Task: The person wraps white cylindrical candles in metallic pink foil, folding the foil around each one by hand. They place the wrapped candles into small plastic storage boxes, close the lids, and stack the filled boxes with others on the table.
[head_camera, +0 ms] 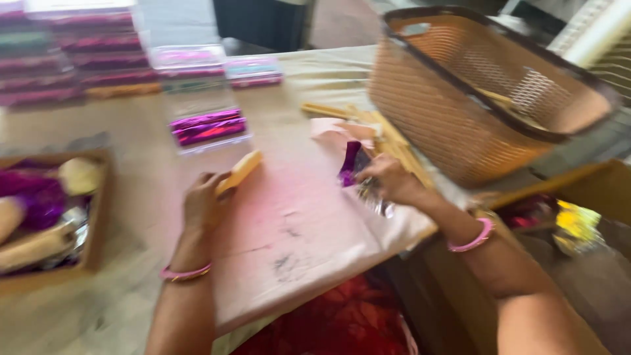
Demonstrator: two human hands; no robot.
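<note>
My left hand (205,205) grips a pale yellow stick-shaped bar (239,171), held up over a pink-stained paper sheet (289,230). My right hand (392,180) pinches a purple shiny foil wrapper (351,163), with a bit of clear film under it. Both wrists wear pink bangles. Just beyond the right hand lies a loose pile of more pale yellow bars (378,128). The picture is blurred by motion.
A tilted orange plastic basket (480,92) stands at the right. A clear box holding purple wrapped bars (209,127) sits ahead, with stacks of filled clear boxes (79,56) at the back left. A cardboard tray (97,217) with foil and bars is at the left.
</note>
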